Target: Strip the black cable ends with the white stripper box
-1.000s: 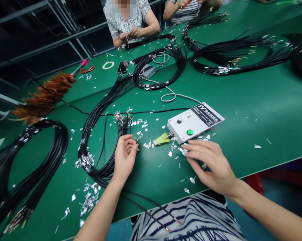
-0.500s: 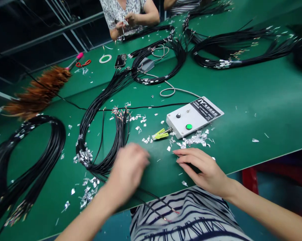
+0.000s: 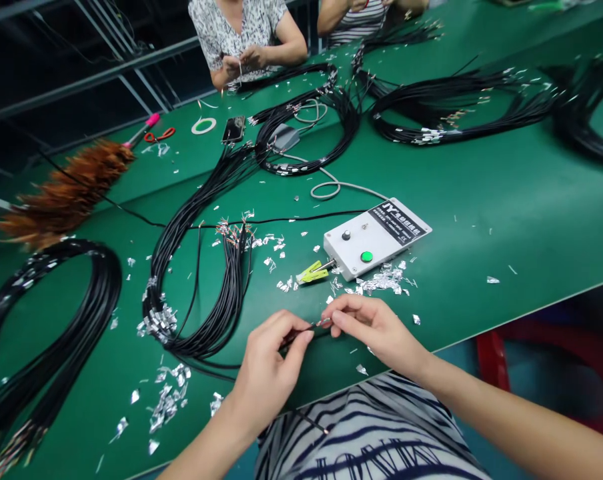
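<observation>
My left hand [image 3: 271, 360] pinches a thin black cable [image 3: 296, 335] near its end, low over the green table [image 3: 506, 200]. Just to its right, my right hand [image 3: 374, 327] pinches the cable's tip, fingertips almost meeting those of the left hand. A bundle of black cables [image 3: 226, 287] with stripped ends lies to the left of both hands. Beyond the hands sits a white control box [image 3: 376, 237] with a green button and a black knob. A yellow-green clip [image 3: 311, 272] sticks out from the box's left end.
Silver foil scraps [image 3: 384, 280] litter the table around the box and near the front edge. Large coils of black cable [image 3: 46, 327] lie far left and along the back. A feather duster [image 3: 64, 193], scissors, a tape roll and a phone lie at the back left. Two people work across the table.
My left hand left the cable bundle, swept right and toward me, and now grips a cable. My right hand lifted off the table and closed on the cable's tip.
</observation>
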`<state>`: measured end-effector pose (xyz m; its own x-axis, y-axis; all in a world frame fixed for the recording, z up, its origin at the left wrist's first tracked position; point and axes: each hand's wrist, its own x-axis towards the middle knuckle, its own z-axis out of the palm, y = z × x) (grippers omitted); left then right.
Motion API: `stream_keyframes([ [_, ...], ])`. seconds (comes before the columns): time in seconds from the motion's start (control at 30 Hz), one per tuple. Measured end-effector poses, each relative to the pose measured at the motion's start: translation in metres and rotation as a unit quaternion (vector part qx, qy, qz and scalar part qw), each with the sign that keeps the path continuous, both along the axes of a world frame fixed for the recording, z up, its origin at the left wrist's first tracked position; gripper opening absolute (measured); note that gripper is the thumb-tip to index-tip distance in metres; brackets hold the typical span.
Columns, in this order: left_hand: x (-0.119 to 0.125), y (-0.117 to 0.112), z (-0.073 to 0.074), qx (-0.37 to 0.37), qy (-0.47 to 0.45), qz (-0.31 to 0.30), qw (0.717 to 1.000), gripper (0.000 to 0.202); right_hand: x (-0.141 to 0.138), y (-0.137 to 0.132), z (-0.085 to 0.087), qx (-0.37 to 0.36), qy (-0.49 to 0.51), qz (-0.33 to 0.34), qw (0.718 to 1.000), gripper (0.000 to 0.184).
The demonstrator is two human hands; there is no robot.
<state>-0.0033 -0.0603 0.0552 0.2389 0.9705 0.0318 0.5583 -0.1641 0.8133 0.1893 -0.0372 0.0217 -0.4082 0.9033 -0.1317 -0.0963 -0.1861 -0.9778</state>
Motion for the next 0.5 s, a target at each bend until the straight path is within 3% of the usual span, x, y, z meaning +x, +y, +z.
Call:
stream_keyframes([
  [0.3, 0.009, -0.004, -0.011, -0.002, -0.042, 0.057, 0.998, 0.016, -0.013, 0.002, -0.008, -0.171, 0.124, -0.013, 0.977, 0.029],
  [0.5, 0.011, -0.003, -0.016, -0.081, -0.138, 0.103, 0.982, 0.015, -0.015, -0.001, -0.006, -0.177, 0.125, -0.07, 0.974, 0.031],
])
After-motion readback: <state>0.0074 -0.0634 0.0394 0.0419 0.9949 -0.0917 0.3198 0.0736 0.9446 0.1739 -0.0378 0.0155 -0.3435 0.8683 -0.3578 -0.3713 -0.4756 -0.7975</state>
